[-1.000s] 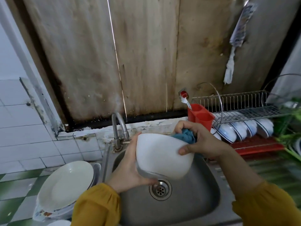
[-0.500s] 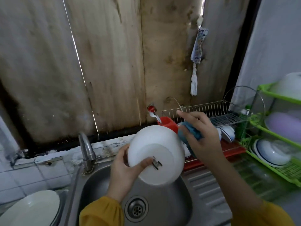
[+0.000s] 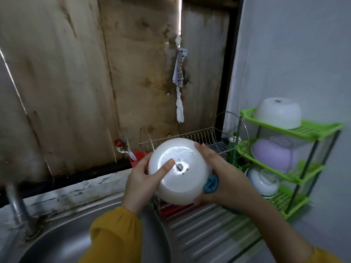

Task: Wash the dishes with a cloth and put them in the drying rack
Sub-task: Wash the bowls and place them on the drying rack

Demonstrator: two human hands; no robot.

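White bowl [image 3: 180, 171] shifted right since half a second ago: off sink [image 3: 76, 234], now in front of wire drying rack [image 3: 199, 135], base facing camera. Left hand [image 3: 140, 179] grips left rim, thumb across base, as before. Right hand [image 3: 228, 179], earlier apart beside rim, now clasps bowl's right side, blue cloth [image 3: 210, 184] wedged under palm.

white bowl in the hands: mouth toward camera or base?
Tipped on its side, base toward camera: the white bowl shows its round foot ring, no inside visible.
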